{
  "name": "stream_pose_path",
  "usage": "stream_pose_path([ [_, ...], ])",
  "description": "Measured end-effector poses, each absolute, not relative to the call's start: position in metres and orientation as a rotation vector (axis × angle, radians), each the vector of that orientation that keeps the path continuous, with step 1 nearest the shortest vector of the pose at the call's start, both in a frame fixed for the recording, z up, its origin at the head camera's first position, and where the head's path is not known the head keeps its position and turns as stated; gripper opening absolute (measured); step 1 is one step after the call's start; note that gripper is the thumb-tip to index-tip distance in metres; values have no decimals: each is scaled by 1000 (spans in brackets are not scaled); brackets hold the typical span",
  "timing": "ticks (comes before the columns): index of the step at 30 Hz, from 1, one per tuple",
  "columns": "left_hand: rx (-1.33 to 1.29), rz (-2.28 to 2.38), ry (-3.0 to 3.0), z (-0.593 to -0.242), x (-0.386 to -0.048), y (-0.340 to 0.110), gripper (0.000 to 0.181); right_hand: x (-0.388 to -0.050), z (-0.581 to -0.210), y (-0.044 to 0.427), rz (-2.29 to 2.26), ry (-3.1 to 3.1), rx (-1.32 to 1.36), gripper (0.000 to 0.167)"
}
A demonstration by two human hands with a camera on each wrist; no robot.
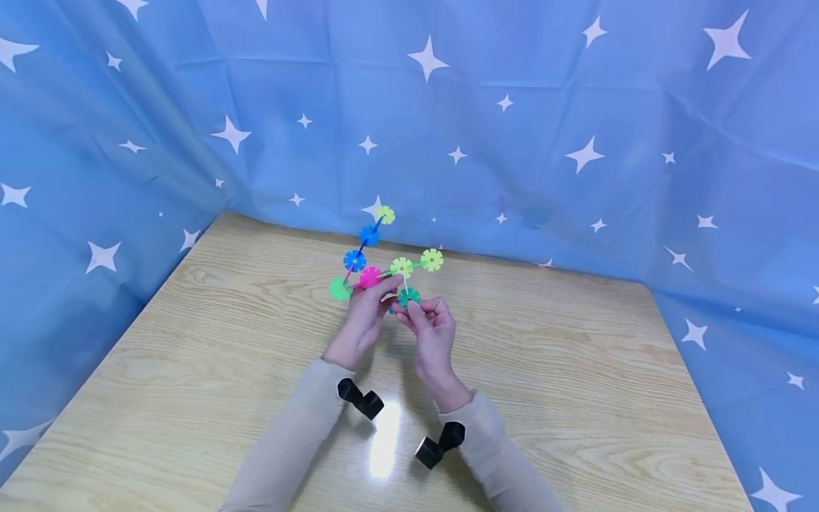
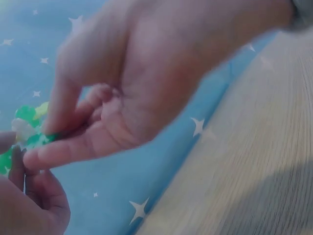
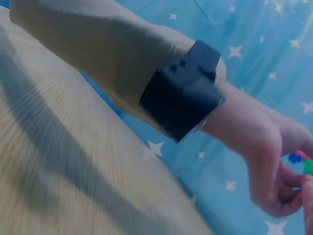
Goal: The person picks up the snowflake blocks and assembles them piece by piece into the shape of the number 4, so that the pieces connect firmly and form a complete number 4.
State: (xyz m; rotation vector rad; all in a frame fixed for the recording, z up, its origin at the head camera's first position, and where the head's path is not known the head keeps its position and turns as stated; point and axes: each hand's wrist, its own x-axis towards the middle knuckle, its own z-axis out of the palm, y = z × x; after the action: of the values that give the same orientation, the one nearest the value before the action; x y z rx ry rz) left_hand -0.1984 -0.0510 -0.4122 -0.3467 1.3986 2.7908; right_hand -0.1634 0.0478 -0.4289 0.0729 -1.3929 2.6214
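A chain of notched plastic discs is held up in front of me in the head view. Its one arm runs from a light green disc (image 1: 340,289) up through two blue discs (image 1: 355,261) to a yellow-green disc (image 1: 385,215). The other passes a pink disc (image 1: 370,276) to two yellow-green discs (image 1: 431,259). My left hand (image 1: 367,316) grips the chain near the pink disc. With thumb and fingers my right hand (image 1: 435,338) pinches a dark green disc (image 1: 408,297), below a white disc seen edge-on. Fingers hide part of the joins.
A wood-grain table (image 1: 544,370) lies under both forearms. Behind it hangs a blue curtain (image 1: 512,142) with white stars. Black wrist cameras (image 1: 367,404) are strapped over the sleeves. A bit of blue (image 1: 392,310) shows between the hands.
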Motion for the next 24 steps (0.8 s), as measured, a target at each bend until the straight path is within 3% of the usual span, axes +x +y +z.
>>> stream_pose_path([
  [10, -269, 2864, 1533, -410, -198, -50, 27, -165, -432, 45, 2587, -1433, 124, 21],
  [17, -148, 2871, 1699, -412, -197, -56, 26, -173, -448, 57, 2504, -1556, 288, 6],
  [24, -27, 2764, 1903, -408, -196, -68, 31, -185, -446, 74, 2338, -2080, 116, 22],
])
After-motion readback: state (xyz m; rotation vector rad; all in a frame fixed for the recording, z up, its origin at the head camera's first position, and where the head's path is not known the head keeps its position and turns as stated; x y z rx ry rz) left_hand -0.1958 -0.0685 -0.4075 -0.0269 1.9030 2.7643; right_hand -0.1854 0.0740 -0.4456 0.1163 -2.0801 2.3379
